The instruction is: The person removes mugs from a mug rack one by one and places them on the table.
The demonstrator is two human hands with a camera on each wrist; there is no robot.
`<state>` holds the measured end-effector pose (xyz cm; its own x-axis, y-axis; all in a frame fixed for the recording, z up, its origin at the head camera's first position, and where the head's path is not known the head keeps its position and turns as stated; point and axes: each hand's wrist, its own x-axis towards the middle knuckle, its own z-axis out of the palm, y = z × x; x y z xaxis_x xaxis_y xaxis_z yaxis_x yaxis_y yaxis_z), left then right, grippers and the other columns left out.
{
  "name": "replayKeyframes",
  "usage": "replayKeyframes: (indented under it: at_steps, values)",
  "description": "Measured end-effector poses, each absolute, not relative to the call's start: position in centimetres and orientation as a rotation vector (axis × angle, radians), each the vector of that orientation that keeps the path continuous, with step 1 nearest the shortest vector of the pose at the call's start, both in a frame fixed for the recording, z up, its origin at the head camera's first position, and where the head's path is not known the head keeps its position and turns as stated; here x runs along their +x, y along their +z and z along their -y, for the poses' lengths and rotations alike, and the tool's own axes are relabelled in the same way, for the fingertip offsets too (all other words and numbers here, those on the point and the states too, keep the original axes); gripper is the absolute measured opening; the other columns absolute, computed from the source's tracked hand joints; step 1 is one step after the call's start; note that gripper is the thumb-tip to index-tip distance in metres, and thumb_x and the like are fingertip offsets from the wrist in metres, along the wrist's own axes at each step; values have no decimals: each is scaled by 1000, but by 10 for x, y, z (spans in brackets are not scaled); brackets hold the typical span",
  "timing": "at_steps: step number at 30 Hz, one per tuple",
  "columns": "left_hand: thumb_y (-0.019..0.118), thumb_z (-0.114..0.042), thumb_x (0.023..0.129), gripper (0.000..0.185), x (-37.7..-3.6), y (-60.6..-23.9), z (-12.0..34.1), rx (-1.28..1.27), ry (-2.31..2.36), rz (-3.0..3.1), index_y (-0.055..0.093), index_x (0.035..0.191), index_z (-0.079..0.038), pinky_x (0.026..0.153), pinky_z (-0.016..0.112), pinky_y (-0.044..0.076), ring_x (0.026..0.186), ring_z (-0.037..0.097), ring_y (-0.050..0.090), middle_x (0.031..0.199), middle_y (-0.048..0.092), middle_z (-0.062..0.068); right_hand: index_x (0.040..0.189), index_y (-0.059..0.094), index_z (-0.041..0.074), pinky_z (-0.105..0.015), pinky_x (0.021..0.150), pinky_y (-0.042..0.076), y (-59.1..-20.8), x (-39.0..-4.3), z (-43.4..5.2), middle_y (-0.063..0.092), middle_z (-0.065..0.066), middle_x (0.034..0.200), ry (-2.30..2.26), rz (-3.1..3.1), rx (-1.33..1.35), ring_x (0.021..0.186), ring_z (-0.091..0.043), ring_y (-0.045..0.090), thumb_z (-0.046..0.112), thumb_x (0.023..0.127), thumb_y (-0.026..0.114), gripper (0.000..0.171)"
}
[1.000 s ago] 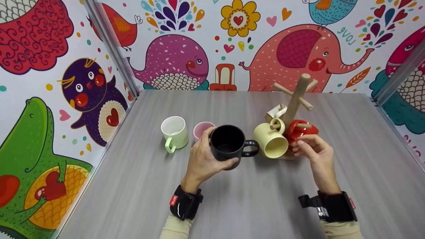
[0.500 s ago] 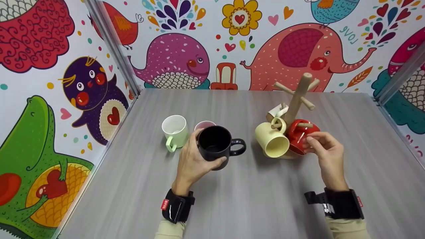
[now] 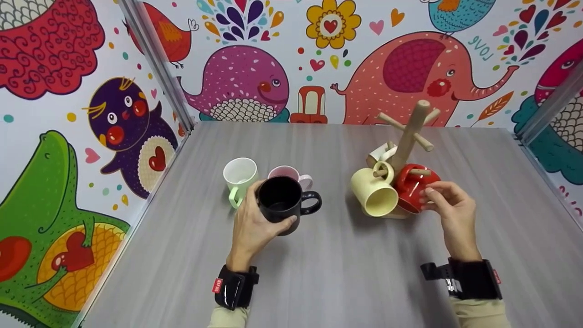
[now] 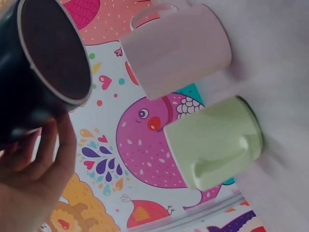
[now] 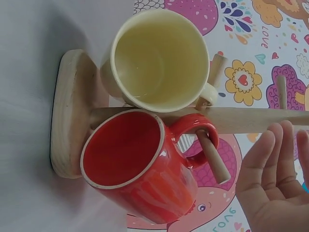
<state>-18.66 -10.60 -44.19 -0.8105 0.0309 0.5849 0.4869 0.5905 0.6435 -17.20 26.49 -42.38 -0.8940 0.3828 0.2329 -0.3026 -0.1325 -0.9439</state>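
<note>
My left hand [image 3: 251,228] grips a black mug [image 3: 280,200] by its body, fingers and thumb around it, handle pointing right. The mug overlaps a pink mug [image 3: 283,171] in the head view. Just left of that a light green mug [image 3: 240,175] stands upright. On the right, my right hand [image 3: 455,216] hovers beside a red mug [image 5: 169,179], fingers loosely bent and nothing between them. The red mug hangs by its handle from a peg of a wooden mug tree [image 3: 412,132]. A pale yellow mug [image 3: 369,187] hangs on the neighbouring peg.
A white mug [image 3: 379,151] hangs on the tree's far side. Bare upper pegs [image 3: 423,142] stick out above the hanging mugs. The grey table [image 3: 328,273] is bounded by printed panels, one behind [image 3: 364,82] and one at the left [image 3: 41,114].
My left hand has carried the black mug leftward, uncovering the pink mug's handle. My right hand has drawn away to the right from the red mug, which stays on its peg.
</note>
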Motion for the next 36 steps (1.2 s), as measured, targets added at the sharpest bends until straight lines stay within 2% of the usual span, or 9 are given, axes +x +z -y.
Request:
replayKeyframes:
  at_steps: [8,13,21,26,36]
  values:
    - [92,-28,61,90,-189,-443,119,-326,-1144,2281,49,134,3,91,54,49,111,35,62,124,63,18,95,65,-11,-25,60,56,-424,-173,-269,70,-9,78,2059,1699,-136,66,-16,65,-10,94,62,4]
    - [93,-26,62,90,-192,-442,128,-280,-1159,2247,50,135,3,93,53,48,113,35,61,125,62,18,95,65,-12,-25,59,56,-426,-174,-271,70,-9,78,2064,1691,-155,66,-17,66,-11,94,62,4]
    - [94,-23,62,89,-195,-443,139,-165,-1167,2195,49,134,2,89,55,49,109,39,64,123,65,20,97,63,-14,-25,59,56,-428,-175,-272,69,-10,78,2067,1672,-178,66,-18,66,-10,94,62,5]
    - [95,-21,62,90,-196,-442,143,-73,-1194,2134,48,134,4,93,56,46,112,41,60,123,62,23,94,65,-11,-24,59,56,-428,-176,-273,69,-10,77,2060,1665,-191,65,-18,66,-10,94,62,3]
    - [97,-13,63,91,-201,-443,147,109,-1179,1900,46,134,10,101,55,42,120,41,56,130,57,26,90,67,-5,-25,58,56,-429,-175,-273,68,-9,77,2068,1613,-232,65,-18,65,-11,94,62,10]
